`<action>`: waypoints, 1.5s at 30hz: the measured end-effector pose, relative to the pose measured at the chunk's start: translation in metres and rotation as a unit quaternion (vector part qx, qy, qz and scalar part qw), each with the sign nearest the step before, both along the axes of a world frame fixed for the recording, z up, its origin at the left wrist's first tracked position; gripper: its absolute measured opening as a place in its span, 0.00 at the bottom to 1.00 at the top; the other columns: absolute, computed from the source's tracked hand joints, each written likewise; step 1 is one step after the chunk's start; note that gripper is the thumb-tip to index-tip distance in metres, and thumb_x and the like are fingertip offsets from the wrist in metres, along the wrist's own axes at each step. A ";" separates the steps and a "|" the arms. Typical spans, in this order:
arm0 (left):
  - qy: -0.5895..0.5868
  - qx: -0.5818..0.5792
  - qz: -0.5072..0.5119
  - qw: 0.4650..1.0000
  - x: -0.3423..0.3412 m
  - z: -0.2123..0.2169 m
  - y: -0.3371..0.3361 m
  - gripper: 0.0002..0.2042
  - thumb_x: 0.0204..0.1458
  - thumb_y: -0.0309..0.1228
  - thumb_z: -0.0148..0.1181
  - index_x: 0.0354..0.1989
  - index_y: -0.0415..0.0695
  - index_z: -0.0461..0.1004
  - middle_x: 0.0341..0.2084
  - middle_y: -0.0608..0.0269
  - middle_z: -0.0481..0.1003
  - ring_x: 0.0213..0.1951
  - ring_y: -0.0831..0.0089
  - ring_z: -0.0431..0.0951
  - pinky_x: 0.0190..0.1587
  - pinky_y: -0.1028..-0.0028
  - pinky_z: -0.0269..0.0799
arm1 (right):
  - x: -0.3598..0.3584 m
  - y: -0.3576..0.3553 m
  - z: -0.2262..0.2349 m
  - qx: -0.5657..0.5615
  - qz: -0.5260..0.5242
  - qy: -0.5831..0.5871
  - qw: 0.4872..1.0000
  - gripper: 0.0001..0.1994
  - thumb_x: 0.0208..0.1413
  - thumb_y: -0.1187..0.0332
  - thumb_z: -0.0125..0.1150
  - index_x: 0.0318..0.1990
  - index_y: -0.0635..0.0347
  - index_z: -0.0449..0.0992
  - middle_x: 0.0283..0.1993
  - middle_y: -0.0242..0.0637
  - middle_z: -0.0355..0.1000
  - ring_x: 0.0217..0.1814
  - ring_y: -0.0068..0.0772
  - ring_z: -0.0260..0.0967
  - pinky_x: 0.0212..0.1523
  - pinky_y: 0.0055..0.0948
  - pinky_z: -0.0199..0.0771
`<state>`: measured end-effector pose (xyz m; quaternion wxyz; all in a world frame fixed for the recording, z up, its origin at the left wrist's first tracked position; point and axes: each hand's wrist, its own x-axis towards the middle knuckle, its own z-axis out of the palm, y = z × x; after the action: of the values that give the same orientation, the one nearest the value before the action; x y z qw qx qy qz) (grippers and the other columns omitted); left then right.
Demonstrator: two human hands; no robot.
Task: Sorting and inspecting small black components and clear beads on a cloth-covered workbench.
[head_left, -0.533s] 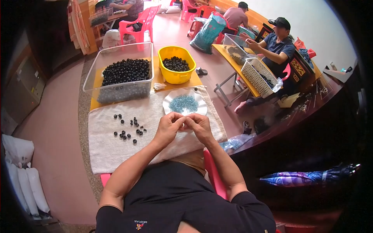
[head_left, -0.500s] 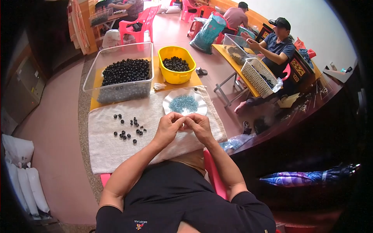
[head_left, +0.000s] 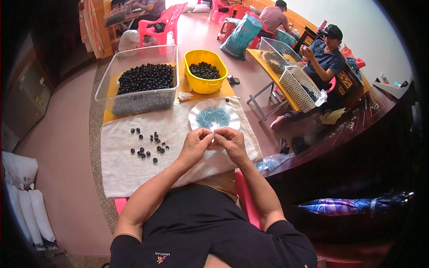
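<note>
My left hand (head_left: 197, 145) and my right hand (head_left: 230, 144) meet fingertip to fingertip over the cloth (head_left: 134, 172), just in front of a white wavy-edged plate (head_left: 193, 117). Both are closed in a pinch. Whatever sits between the fingertips is too small and too covered to name. Small clear-blue pieces (head_left: 212, 117) lie heaped on the plate. Several round black beads (head_left: 141, 153) are scattered on the cloth to the left of my hands.
Behind the cloth stand a clear plastic bin (head_left: 107, 91) and a yellow tub (head_left: 205, 86), both holding black beads. A crumpled white tissue (head_left: 184, 96) lies between them. At right a co-worker (head_left: 324, 56) sits by a table with a white basket (head_left: 297, 91). A folded umbrella (head_left: 342, 206) lies lower right.
My hands stay pinched together at nearly the same spot, with the right fingers shifted slightly. The view has tilted a little. The co-worker's hands at right have come up closer to the body.
</note>
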<state>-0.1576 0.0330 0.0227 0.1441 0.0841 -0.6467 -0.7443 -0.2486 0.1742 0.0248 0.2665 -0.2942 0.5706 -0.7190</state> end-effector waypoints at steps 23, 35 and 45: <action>-0.016 -0.052 0.008 0.998 -0.003 -0.011 -0.001 0.08 0.58 0.28 0.55 0.35 0.34 0.74 0.25 0.63 0.76 0.26 0.79 0.75 0.30 0.78 0.72 | -0.009 0.005 -0.011 0.078 -0.055 0.157 0.983 0.08 0.52 0.79 0.63 0.40 0.69 0.79 0.36 0.36 0.78 0.38 0.22 0.75 0.40 0.22 0.76; -0.053 -0.110 0.013 0.992 -0.005 -0.012 -0.006 0.08 0.59 0.28 0.55 0.34 0.34 0.74 0.23 0.65 0.74 0.24 0.80 0.73 0.28 0.78 0.70 | -0.001 -0.002 0.004 0.075 -0.100 0.403 0.907 0.08 0.48 0.81 0.61 0.37 0.66 0.78 0.35 0.43 0.76 0.36 0.35 0.77 0.37 0.27 0.75; -0.054 -0.107 0.009 0.993 -0.005 -0.013 -0.005 0.08 0.58 0.27 0.54 0.32 0.35 0.73 0.22 0.65 0.74 0.23 0.80 0.72 0.26 0.78 0.69 | 0.000 -0.002 0.008 0.079 -0.114 0.487 0.862 0.08 0.47 0.82 0.61 0.36 0.64 0.77 0.34 0.45 0.76 0.35 0.43 0.77 0.35 0.32 0.77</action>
<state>-0.1631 0.0283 0.0094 0.1234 0.1142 -0.7290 -0.6636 -0.2485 0.1727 0.0326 -0.1070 -0.5180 0.7122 -0.4615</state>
